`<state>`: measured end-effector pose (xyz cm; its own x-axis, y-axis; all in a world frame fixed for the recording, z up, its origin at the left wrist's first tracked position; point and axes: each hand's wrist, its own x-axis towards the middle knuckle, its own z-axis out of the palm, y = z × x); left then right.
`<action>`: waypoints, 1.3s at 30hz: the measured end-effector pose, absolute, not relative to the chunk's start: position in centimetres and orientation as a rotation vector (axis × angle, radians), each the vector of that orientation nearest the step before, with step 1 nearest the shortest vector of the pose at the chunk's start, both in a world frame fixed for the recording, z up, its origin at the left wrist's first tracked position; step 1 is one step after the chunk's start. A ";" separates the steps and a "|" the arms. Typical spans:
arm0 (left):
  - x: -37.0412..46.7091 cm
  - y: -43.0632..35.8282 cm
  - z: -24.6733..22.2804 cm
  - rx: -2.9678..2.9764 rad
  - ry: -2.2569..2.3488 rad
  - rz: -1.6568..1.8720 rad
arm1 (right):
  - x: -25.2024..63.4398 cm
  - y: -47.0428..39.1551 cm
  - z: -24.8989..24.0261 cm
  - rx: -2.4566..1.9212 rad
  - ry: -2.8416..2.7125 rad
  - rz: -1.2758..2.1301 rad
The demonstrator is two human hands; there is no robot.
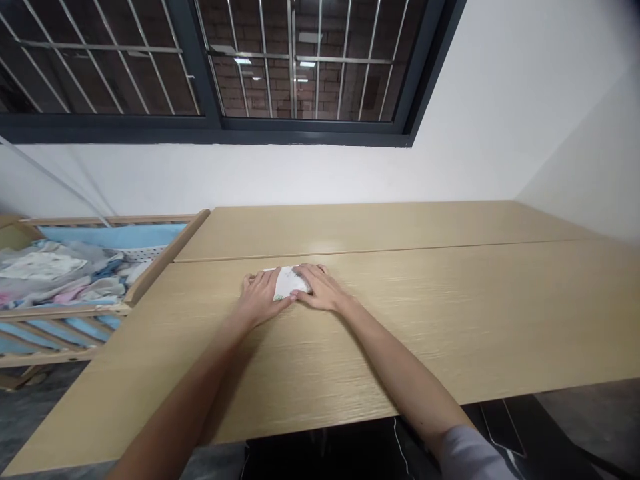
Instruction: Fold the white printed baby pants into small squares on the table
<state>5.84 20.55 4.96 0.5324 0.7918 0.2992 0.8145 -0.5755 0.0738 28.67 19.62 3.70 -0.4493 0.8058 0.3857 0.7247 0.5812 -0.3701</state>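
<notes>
A small white folded cloth (286, 283) with a faint print lies on the light wooden table (430, 320), left of the middle of the view. My left hand (261, 297) is wrapped round its left side, and my right hand (320, 287) grips its right side. The two thumbs nearly meet at the cloth's near edge. My fingers cover both ends of it, so only its middle shows.
At the left stands a wooden crib (170, 257) with blue lining and a heap of clothes (55, 270). A seam crosses the table towards its back. Behind it are a white wall (300, 173) and a barred window (310, 132). Cables hang below the front edge.
</notes>
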 end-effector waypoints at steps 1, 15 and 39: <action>5.8 20.6 5.0 -2.698 -1.405 -0.452 | 28.8 19.8 3.5 -1.203 -2.295 0.233; 7.2 18.8 7.7 -2.690 -1.658 -0.832 | 28.4 21.5 3.4 -1.056 -1.375 0.745; 12.6 9.7 6.1 -2.666 -1.455 -0.402 | 27.2 20.0 7.3 -1.050 -2.345 0.379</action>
